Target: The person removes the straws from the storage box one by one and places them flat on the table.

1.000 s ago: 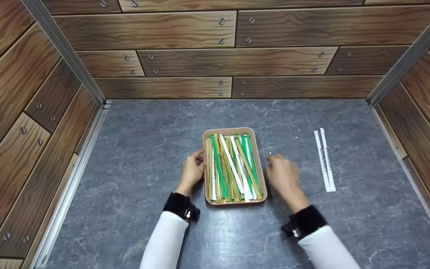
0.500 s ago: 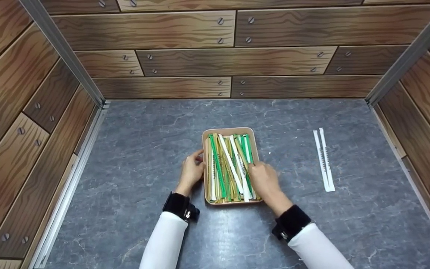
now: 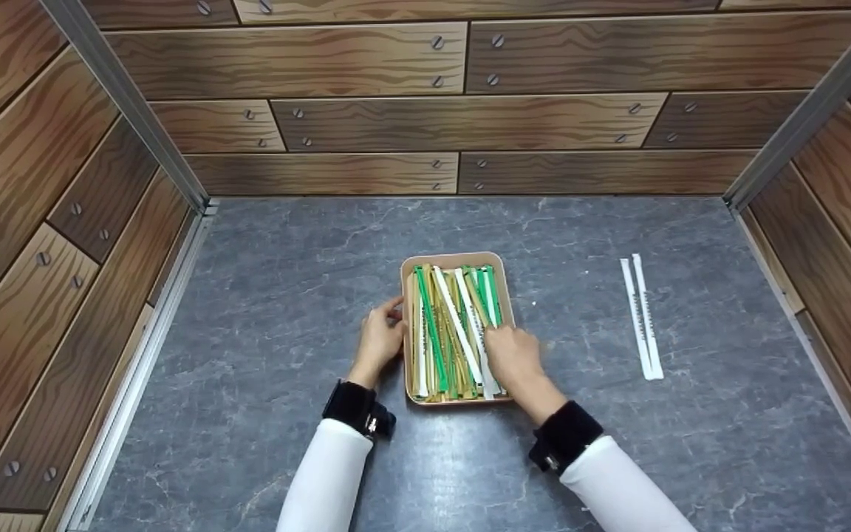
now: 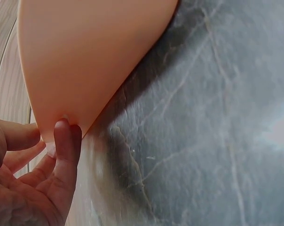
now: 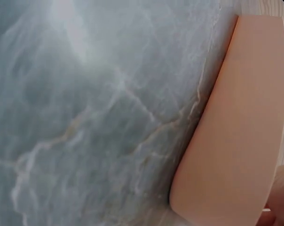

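Observation:
A tan tray (image 3: pixel 452 261) of paper-wrapped straws (image 3: pixel 446 332) in white, green and brown sits mid-table. My left hand (image 3: pixel 380 343) is at its left side; in the left wrist view the fingertips (image 4: pixel 62 134) touch the outer wall. My right hand (image 3: pixel 515 362) reaches over the right rim, its fingers bent down among the straws and its fingertips hidden. In the right wrist view, the tray wall (image 5: pixel 231 127) covers most of that hand. I cannot tell whether the right fingers pinch a straw.
Two white wrapped straws (image 3: pixel 641 318) lie side by side on the grey marbled table (image 3: pixel 300 251), to the right of the tray. Wood-patterned walls (image 3: pixel 462 122) with metal corner strips enclose the back and sides.
My right hand has moved left from beside the tray to over its right-hand straws, then shifted slightly farther left. The left hand and the tray stay in place.

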`<state>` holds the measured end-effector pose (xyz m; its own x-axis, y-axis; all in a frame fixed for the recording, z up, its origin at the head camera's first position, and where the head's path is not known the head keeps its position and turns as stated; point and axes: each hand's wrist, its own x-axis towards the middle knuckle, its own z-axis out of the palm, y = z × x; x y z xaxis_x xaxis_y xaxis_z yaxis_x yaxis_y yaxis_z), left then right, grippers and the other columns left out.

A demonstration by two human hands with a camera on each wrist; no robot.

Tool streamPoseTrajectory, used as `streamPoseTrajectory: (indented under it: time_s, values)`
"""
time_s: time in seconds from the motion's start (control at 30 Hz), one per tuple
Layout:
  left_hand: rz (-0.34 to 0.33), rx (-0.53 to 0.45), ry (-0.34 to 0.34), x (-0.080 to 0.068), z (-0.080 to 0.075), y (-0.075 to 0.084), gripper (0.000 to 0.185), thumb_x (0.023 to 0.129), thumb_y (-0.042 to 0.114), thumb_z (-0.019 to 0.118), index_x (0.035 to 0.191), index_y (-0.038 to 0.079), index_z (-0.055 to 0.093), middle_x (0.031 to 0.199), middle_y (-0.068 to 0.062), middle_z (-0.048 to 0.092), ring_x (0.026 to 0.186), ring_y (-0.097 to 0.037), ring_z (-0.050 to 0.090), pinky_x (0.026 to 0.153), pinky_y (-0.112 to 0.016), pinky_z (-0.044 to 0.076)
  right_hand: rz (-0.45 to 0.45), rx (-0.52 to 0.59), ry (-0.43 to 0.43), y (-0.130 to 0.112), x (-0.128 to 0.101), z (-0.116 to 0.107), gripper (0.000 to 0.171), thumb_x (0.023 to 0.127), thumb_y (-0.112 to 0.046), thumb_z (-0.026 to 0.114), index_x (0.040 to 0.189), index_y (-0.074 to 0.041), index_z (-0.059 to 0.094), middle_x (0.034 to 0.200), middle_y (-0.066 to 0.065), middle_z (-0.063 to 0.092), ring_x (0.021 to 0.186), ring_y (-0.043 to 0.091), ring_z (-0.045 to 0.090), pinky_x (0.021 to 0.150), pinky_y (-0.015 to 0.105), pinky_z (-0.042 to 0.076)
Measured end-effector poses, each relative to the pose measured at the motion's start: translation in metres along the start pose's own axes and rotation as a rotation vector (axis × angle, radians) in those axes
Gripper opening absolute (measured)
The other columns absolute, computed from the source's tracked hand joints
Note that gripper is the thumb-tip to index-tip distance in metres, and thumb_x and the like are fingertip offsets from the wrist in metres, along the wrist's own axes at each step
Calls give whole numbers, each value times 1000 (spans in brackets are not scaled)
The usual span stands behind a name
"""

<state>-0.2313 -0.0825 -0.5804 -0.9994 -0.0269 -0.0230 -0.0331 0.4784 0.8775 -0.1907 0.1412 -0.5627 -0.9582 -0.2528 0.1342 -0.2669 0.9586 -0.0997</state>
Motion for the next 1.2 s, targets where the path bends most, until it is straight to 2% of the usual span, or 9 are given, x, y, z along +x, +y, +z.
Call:
streamPoseTrajectory:
  time_s: [0.23,0.43,0.57,0.77,0.9,1.03,1.2]
  values:
    - [-6,0,0,1,0,1,50,86,-6,61,134,3,59,100,-16,68,73,-20,63,69,-32,52,24,8,-5,-5,0,4,11,75,9,65,70,-2,65,69,18,65,58,37,63,48,50,52]
    - [-11,5,7,2,1,0,50,85,-7,62,134,3,59,99,-15,68,75,-20,64,72,-33,52,48,60,-2,-4,1,4,12,75,9,61,70,-2,62,68,18,64,56,37,61,47,49,51]
    - [-5,6,8,2,1,-1,50,84,-7,62,133,3,60,99,-14,68,74,-20,63,72,-34,52,65,102,0,-2,2,4,8,77,8,59,80,2,63,70,22,64,57,40,61,46,50,51]
    - [-2,8,8,0,1,-1,50,85,-7,61,133,3,60,100,-14,68,87,-25,65,80,-37,52,105,173,-31,0,1,1,22,74,6,63,96,4,63,75,23,65,57,40,61,43,47,50]
    - [-7,1,8,0,1,0,50,85,-7,61,134,3,59,100,-14,68,85,-25,65,78,-36,52,142,222,-55,1,0,-3,26,76,4,65,103,5,63,80,24,66,63,41,63,45,47,51]
    - [-9,-4,3,0,1,0,50,85,-7,62,134,3,59,100,-14,67,83,-24,64,76,-35,52,167,287,-75,3,-1,-11,39,77,4,67,115,7,61,82,25,65,58,35,61,42,39,49]
    - [-1,9,5,0,0,-1,50,84,-6,62,133,3,60,99,-14,68,82,-23,64,76,-35,52,193,408,-75,9,-3,-22,48,77,4,65,125,5,59,74,17,63,52,25,55,41,33,46]
